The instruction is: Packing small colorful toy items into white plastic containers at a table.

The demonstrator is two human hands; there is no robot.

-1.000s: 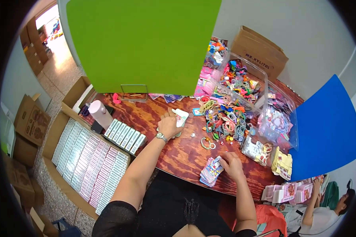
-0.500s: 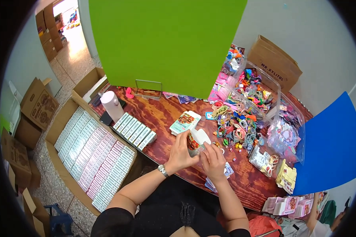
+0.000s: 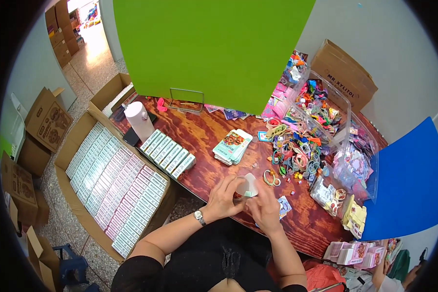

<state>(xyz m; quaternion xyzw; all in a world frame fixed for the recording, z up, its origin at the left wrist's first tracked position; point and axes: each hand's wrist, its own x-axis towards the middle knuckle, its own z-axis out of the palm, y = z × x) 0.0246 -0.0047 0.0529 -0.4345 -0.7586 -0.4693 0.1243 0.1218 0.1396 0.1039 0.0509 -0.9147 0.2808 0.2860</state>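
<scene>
My left hand (image 3: 224, 197), a watch on its wrist, wraps round a small paper box (image 3: 250, 189) with its white end flap raised. My right hand (image 3: 264, 207) is at the box's right side, fingers bent and smeared by motion; whether they grip anything is unclear. Beyond my hands lies a stack of flat printed cartons (image 3: 232, 147), green and white with a food picture. A loop-shaped bracelet or hair tie (image 3: 272, 178) lies just past my right hand. Small printed cards (image 3: 284, 207) show to the right of that hand, partly covered by it.
A row of packed boxes (image 3: 168, 152) and a pink tumbler (image 3: 139, 121) stand left. Below is a large carton (image 3: 63, 182) full of boxes. Trinkets are heaped (image 3: 299, 151) right, beside a clear plastic bin (image 3: 348, 117). A green panel (image 3: 209, 48) rises behind. Another person's arm (image 3: 380, 275) shows lower right.
The box and both hands have come lower, nearer to me. My right fingers have shifted over the box's right side. The carton stack and loop now show more fully.
</scene>
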